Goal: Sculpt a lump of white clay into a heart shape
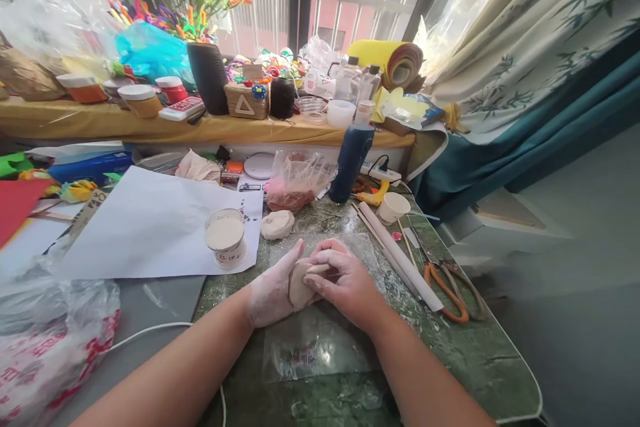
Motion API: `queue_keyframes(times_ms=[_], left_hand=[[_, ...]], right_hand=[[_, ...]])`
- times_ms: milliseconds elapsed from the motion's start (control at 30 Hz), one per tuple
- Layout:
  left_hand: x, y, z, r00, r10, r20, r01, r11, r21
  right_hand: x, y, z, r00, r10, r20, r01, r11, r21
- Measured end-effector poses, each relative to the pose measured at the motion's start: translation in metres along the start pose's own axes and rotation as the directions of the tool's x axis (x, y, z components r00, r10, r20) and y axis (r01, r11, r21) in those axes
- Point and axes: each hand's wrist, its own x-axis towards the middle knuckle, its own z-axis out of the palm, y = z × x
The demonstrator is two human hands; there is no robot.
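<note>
A flattened piece of whitish clay (300,287) is held between my two hands over the table. My left hand (274,290), dusted with white, cups it from the left with the thumb pointing up. The fingers of my right hand (343,283) are bent over its right side, thumb and fingertips pressing on it. Beneath both hands lies a clear plastic sheet (320,347) with white smears. Just beyond them rests a lump of white clay (277,225). To the left stands a paper cup of white powder (225,237) on a large white paper sheet (150,227).
Rolling rods (400,257), orange-handled scissors (450,293) and a paper cup (393,207) lie to the right. A dark blue bottle (351,163) and a plastic bag of reddish material (295,187) stand behind. A crinkled plastic bag (50,340) and white cable (150,330) are at left.
</note>
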Motion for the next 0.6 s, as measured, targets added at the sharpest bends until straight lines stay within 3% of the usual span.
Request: queue_keyframes(times_ms=[133,200,300,500,600], left_hand=[[0.002,0.003,-0.001,0.988,0.143,-0.061,-0.132,0.979,0.158],[0.004,0.004,0.000,0.948,0.261,-0.183,-0.194,0.928,0.317],[0.008,0.003,0.001,0.868,0.369,-0.333,-0.161,0.842,0.514],[0.013,0.000,0.002,0.833,0.410,-0.372,-0.172,0.831,0.530],[0.013,0.000,0.002,0.796,0.451,-0.405,-0.204,0.828,0.522]], right_hand=[[0.002,0.009,-0.004,0.988,0.090,-0.125,-0.066,0.980,0.187],[0.004,0.016,-0.004,0.970,0.171,-0.176,-0.119,0.955,0.270],[0.007,0.022,-0.004,0.948,0.222,-0.229,-0.150,0.944,0.293],[0.007,0.023,0.003,0.939,0.265,-0.219,-0.178,0.920,0.350],[0.006,0.023,0.005,0.944,0.271,-0.190,-0.173,0.894,0.413]])
